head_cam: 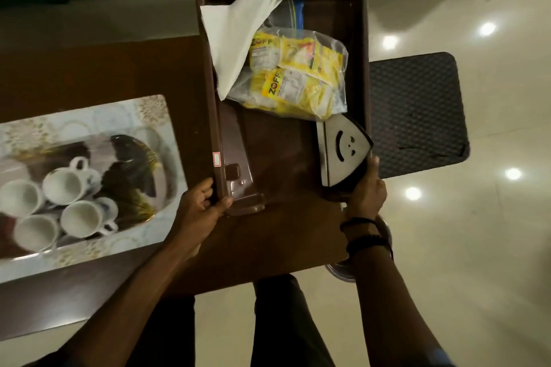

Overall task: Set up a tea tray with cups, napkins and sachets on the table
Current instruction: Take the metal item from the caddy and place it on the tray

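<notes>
A brown plastic bin (362,68) sits over the right end of a dark wooden table (125,68). Inside it lie white folded napkins (235,36), a clear bag of yellow sachets (298,74) and a metal napkin holder (343,152) with a smiley cut-out. My left hand (199,205) grips the bin's near left corner. My right hand (365,191) holds the bin's near right corner, with the napkin holder against its fingers. To the left, a patterned tea tray (89,116) carries several white cups (64,185) lying on their sides.
A dark textured stool or mat (417,116) lies right of the bin on the glossy tiled floor (492,247). A round metal object (343,272) shows under my right wrist. My legs stand below the table's near edge.
</notes>
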{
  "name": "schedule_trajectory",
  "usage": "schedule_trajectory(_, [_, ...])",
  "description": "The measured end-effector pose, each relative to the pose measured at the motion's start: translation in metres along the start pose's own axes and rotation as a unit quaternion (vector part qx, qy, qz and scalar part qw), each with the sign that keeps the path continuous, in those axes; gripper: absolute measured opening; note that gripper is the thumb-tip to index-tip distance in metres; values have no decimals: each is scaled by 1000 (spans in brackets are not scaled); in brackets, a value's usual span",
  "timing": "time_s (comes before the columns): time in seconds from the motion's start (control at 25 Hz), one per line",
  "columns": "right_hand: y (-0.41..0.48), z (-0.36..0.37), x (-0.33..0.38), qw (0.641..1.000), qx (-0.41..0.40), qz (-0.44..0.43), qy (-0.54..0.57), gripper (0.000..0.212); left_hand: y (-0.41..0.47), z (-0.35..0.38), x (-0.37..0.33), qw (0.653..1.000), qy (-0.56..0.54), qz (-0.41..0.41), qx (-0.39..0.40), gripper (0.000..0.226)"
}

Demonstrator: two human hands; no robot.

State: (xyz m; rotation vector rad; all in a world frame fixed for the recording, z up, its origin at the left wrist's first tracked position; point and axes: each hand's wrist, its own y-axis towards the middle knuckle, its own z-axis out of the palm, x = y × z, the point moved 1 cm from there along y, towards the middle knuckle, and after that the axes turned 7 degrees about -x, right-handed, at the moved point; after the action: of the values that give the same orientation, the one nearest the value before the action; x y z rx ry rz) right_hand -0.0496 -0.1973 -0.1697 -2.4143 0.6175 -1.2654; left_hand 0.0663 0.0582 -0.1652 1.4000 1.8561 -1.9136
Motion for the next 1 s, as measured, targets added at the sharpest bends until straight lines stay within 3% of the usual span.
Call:
schedule_trajectory(0.16, [-32, 23, -11, 998, 29, -34, -35, 57, -5, -33, 25, 999, -30, -19, -33, 40])
schedule_trajectory(0.32, [-49, 30, -27, 996, 50, -53, -53, 56, -9, -47, 47, 997, -47, -49, -25, 47])
schedule_trajectory(0.48, [-54, 30, -32, 997, 27, -46, -61, 41, -6, -53, 47, 999, -7, -44, 5, 51])
schedule_trajectory(0.6, [-62, 33, -24, 994, -14, -66, -84, 49, -5, -60, 43, 998, 47, 0, 31, 52])
schedule_trajectory(0.72, [-73, 39, -14, 962, -108, -187, -165, 47, -6, -63, 39, 995, 98, 32, 12, 53])
schedule_trajectory(0.84, [-84, 51, -5, 932, -64, -296, -199, 47, 1, -71, 30, 995, 72, 43, -51, 59])
schedule_trajectory(1.0, [-93, 66, -1, 889, -21, -325, -322, 66, 17, -79, 11, 994, -19, 39, -105, 60])
